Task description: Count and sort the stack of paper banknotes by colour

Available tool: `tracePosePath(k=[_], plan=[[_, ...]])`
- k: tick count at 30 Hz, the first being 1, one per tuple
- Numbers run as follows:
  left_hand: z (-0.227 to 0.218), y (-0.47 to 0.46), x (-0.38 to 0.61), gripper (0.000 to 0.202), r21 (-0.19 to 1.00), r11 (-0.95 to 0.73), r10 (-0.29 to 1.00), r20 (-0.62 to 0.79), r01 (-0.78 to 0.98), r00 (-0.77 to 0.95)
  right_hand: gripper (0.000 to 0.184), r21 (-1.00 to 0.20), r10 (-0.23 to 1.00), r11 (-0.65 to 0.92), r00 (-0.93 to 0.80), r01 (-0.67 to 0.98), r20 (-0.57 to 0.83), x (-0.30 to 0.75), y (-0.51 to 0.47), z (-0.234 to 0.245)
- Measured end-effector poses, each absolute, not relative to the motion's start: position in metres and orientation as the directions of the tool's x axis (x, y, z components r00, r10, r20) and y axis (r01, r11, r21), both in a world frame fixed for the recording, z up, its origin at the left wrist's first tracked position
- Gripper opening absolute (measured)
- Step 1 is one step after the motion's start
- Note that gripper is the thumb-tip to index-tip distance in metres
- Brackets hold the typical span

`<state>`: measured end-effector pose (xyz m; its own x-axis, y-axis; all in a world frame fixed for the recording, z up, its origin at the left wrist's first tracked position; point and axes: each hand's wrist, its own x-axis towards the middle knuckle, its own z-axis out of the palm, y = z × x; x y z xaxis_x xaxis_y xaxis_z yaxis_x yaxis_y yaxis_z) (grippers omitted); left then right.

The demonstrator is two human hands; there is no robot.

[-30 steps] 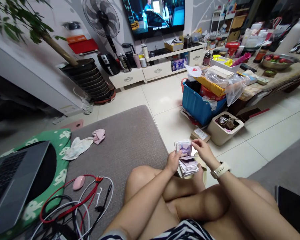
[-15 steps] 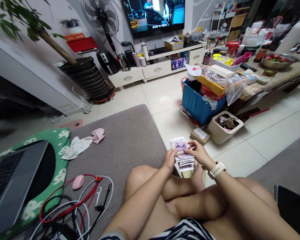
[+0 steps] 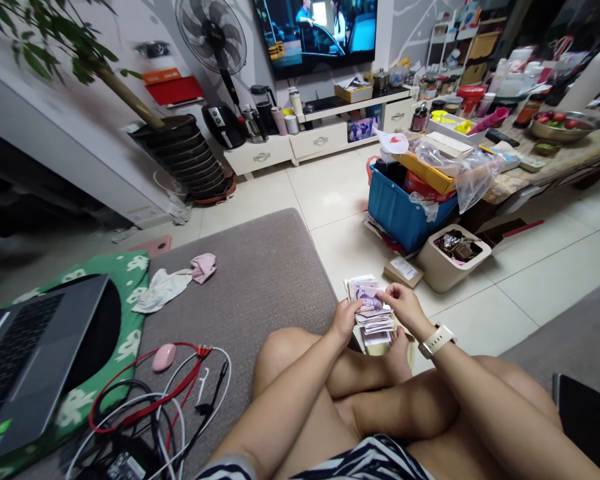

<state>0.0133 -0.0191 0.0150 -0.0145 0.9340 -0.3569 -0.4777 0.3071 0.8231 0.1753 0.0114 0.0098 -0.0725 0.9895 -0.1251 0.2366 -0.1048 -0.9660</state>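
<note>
A folded wad of purple-printed banknotes [image 3: 366, 293] is gripped in my left hand [image 3: 345, 320], thumb lying over the front. My right hand [image 3: 405, 308], wearing a pale watch [image 3: 437, 341], pinches the right edge of the top banknote [image 3: 375, 302] between thumb and fingers. That note bends up slightly from the others. The lower ends of the notes [image 3: 377, 322] fan out in layers below my fingers, above my crossed legs. A pale yellowish object [image 3: 377, 349] shows beneath them, mostly hidden.
To the left on the grey sofa [image 3: 250, 280] lie a laptop [image 3: 35, 360], tangled cables [image 3: 145, 417], a pink case [image 3: 164, 358] and cloths [image 3: 163, 291]. A phone [image 3: 587, 420] lies right. Ahead stand a beige bin [image 3: 447, 273], a small box [image 3: 403, 272] and a blue crate [image 3: 405, 213].
My right hand has moved slightly right, its fingers drawing the top note's edge away from the wad. My left hand keeps its grip. The whole view has shifted a little.
</note>
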Motion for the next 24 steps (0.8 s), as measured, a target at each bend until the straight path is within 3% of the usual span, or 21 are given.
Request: tracePosePath(k=[9, 20, 24], plan=[[0.006, -0.017, 0.013, 0.040, 0.815, 0.301, 0.928, -0.370, -0.495, -0.044, 0.039, -0.969, 0.988, -0.101, -0.094, 0.224, -0.125, 0.173, 0.012, 0.004], [0.002, -0.012, 0.009, 0.031, 0.737, 0.317, 0.898, -0.435, -0.597, -0.059, 0.032, -0.986, 0.962, -0.124, -0.256, -0.110, -0.093, 0.168, 0.005, 0.024], [0.004, -0.013, 0.009, 0.029, 0.742, 0.318, 0.896, -0.439, -0.590, -0.068, 0.033, -0.983, 0.952, -0.145, -0.287, -0.110, -0.108, 0.168, 0.004, 0.031]])
